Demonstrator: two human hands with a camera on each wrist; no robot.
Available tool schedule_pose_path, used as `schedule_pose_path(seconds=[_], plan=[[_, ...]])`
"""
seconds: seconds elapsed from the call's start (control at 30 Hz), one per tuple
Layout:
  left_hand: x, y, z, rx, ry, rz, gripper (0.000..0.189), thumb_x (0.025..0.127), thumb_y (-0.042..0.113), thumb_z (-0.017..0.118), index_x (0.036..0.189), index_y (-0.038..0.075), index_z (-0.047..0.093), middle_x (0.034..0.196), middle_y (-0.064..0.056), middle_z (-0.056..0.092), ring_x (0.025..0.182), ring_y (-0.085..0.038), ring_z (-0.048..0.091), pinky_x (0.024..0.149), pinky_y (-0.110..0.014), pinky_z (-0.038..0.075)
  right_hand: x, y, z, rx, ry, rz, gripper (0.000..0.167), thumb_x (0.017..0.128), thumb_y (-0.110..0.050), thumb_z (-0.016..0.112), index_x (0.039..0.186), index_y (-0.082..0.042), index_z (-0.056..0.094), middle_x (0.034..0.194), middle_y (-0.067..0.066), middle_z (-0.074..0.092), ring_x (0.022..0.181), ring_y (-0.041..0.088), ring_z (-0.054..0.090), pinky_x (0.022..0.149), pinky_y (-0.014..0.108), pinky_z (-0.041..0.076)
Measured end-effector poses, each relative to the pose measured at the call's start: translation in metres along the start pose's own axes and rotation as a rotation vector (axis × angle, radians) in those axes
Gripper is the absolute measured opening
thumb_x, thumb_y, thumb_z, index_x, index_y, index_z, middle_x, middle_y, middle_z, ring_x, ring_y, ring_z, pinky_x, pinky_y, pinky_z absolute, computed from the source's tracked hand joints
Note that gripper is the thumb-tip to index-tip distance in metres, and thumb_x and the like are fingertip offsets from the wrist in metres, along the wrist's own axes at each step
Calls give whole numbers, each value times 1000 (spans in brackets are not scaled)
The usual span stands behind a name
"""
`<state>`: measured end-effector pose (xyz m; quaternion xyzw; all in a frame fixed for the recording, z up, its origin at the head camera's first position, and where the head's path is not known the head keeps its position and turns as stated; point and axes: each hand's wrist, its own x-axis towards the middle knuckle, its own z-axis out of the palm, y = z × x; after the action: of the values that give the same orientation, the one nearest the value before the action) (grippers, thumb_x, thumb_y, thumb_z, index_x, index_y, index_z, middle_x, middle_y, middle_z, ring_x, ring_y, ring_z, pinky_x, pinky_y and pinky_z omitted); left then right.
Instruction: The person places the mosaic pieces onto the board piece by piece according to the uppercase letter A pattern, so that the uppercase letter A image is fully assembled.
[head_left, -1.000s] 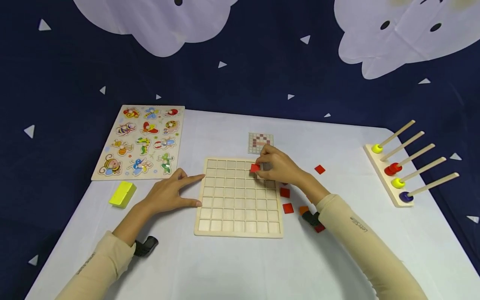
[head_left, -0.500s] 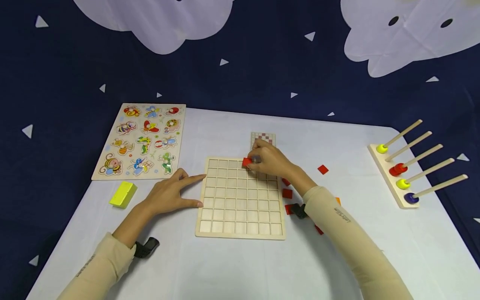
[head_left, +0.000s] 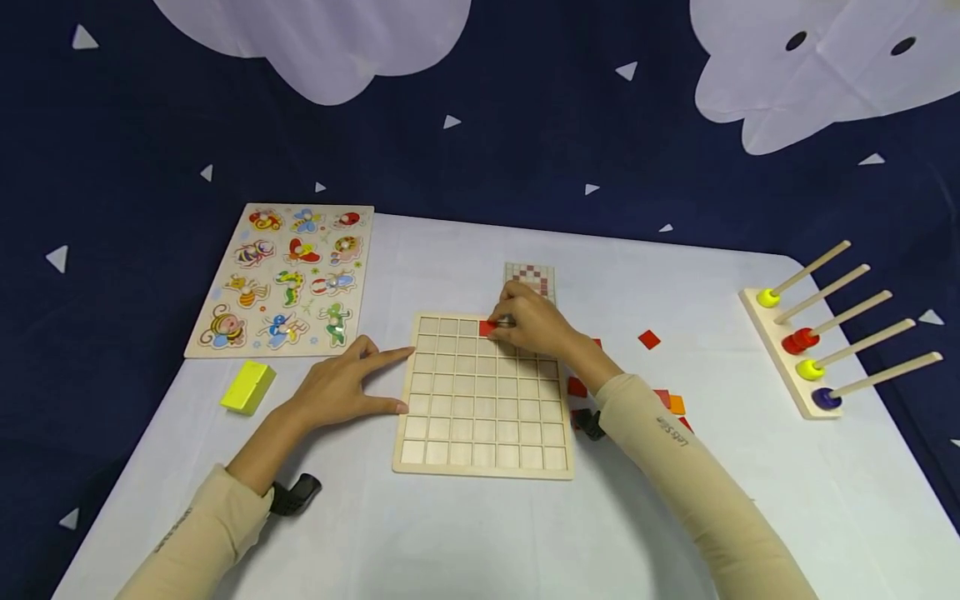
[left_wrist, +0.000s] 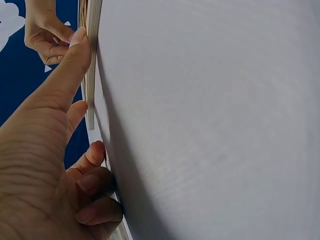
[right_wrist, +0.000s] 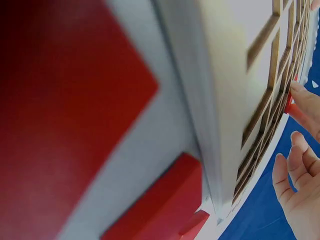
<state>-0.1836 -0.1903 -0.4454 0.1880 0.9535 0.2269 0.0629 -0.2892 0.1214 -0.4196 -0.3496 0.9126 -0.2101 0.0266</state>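
While the white table carries the whole lot, we enter first the wooden grid board, lying flat near its middle. Item: one left hand, thumb and forefinger spread well apart, their tips against the board's left edge, gripping nothing. Item: one right hand, thumb and fingertips drawn together in a pinch. Item: one red tile, held in that pinch at the middle cell of the far row. Change noted over the last half second: the tile shifts slightly leftward and now looks level with the board. We judge its placement nearly done, though we cannot tell whether it sits fully down.

Among the surroundings we list, in falling size: a right sleeve, slanting across the right side; an insect puzzle board, far left; a bead counter with five rods, far right; a pattern card, just beyond the grid board; a yellow block, just on the puzzle board's near side; loose red tiles and an orange tile, right of the grid. As obstructions, we record the right hand, covering the card's near part and some far cells, and the sleeve, hiding some tiles.
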Motion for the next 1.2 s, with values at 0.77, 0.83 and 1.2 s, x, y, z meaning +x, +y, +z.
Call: schedule_pose_path(seconds=[0.77, 0.83, 1.2], plan=[[0, -2, 3, 7, -20, -29, 86, 72, 67, 77, 146, 33, 50, 99, 0, 46, 65, -14, 40, 56, -29, 33, -57, 24, -44, -34, -69, 115, 34, 87, -25, 77, 117, -10, 75, 115, 12, 54, 97, 26, 50, 78, 41, 46], [0, -2, 2, 6, -18, -27, 86, 71, 67, 77, 146, 33, 51, 100, 0, 46, 65, -14, 40, 56, -29, 33, -69, 32, -48, -46, -73, 141, 32, 86, -23, 78, 115, -10, 75, 114, 12, 54, 97, 26, 50, 78, 41, 46], [0, 1, 1, 2, -8, -19, 86, 71, 67, 77, 146, 31, 51, 98, 0, 47, 64, -13, 40, 56, -29, 33, -120, 68, -56, -82, -44, 265, 32, 83, -21, 82, 111, -6, 76, 104, 10, 55, 94, 25, 49, 80, 41, 43]])
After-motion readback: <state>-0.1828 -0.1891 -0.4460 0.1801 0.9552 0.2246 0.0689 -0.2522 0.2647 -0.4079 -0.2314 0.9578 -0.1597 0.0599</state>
